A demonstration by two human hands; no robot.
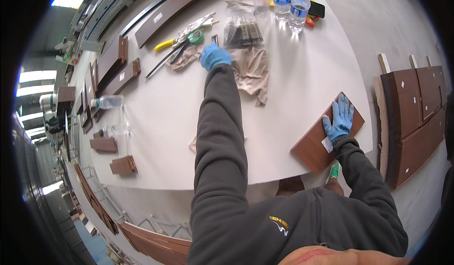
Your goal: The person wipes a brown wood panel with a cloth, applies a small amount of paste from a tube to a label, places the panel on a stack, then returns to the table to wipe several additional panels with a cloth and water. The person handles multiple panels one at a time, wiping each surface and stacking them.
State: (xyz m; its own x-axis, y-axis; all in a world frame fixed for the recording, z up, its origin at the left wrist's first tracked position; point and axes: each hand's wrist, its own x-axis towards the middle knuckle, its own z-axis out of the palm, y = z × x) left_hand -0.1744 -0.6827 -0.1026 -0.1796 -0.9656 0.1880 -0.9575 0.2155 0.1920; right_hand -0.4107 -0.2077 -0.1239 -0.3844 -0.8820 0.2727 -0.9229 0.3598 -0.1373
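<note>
Both my hands wear blue gloves. My left hand [215, 57] reaches far out over the white table [302, 76], its fingers curled closed. A small dark piece [215, 39] shows just above the fingers, but I cannot tell what it is or whether the hand grips it. Crumpled beige cloths [252, 71] lie on both sides of that hand. My right hand [341, 118] rests flat, fingers spread, on a reddish-brown wooden board [316, 139] at the table's near right edge. A small white label [327, 145] is on the board beside my wrist.
Near the far edge stand several water bottles [299, 10], beside a phone [316, 9] and a bag of dark pieces [243, 32]. Green tape [196, 37] and a yellow-handled tool [164, 45] lie left of them. Brown panels [416, 123] stand at the right.
</note>
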